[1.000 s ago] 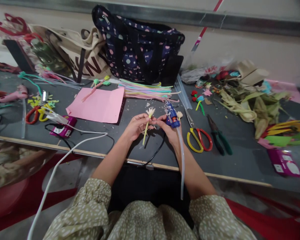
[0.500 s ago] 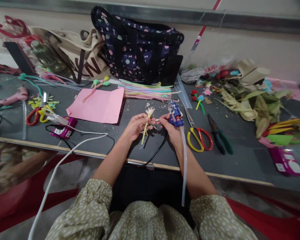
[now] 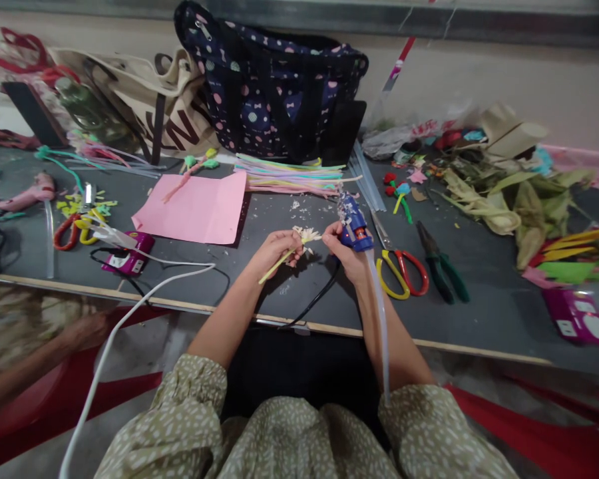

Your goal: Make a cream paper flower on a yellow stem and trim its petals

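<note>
My left hand (image 3: 280,253) is closed round the yellow-green stem of a pale flower (image 3: 307,236), whose petals point right toward my other hand. My right hand (image 3: 343,249) has its thumb and fingers pinched at the petal side; what lies between them is too small to name. Against the back of that hand sits a blue glue gun (image 3: 355,225), with a long clear glue stick (image 3: 379,319) hanging out over my forearm. White scraps lie on the dark table (image 3: 289,303) around both hands.
Scissors (image 3: 402,269) and green-handled pliers (image 3: 442,266) lie to the right. Pink paper (image 3: 194,207) and a pipe cleaner bundle (image 3: 294,176) lie behind, before a dark patterned bag (image 3: 274,93). A white cable (image 3: 130,306) crosses the left edge. Another person's arm (image 3: 64,342) is at left.
The flower has tipped from upright to lying over, its head now toward the right and its stem toward the lower left. My hands have drawn slightly apart.
</note>
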A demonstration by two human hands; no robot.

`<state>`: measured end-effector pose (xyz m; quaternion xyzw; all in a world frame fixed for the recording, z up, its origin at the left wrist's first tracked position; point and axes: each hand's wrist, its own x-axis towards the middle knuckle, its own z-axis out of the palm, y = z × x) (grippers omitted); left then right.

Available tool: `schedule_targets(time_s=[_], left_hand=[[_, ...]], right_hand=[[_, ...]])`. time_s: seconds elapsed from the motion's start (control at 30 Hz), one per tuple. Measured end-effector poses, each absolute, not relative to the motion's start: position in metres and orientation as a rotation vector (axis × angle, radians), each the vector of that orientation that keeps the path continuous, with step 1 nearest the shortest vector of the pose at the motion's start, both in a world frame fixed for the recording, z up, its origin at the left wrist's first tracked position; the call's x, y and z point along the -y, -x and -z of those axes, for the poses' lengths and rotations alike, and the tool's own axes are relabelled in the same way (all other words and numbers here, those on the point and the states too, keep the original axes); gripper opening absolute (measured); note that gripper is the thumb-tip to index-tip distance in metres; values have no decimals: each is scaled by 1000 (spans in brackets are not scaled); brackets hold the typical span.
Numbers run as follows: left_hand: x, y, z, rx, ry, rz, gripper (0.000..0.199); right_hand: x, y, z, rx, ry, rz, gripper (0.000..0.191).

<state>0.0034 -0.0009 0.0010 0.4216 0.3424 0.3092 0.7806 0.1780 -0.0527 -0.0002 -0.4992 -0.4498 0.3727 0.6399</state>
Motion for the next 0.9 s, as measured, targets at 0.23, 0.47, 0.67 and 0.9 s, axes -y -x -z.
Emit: schedule_targets(time_s=[0.23, 0.47, 0.67, 0.9], left_hand=[[1, -4, -2, -720, -940, -642, 11], [3, -3, -4, -724, -958, -629, 10], [2, -3, -2, -718, -967, -624, 9], [3, -3, -4, -715, -959, -619, 11]], right_hand=[[56, -178, -6, 1117, 1182, -868, 29], [57, -178, -7, 1143, 1226, -873, 29], [56, -178, -2, 1175, 1235, -813, 24], [57, -176, -3, 1207, 1302, -731, 18]])
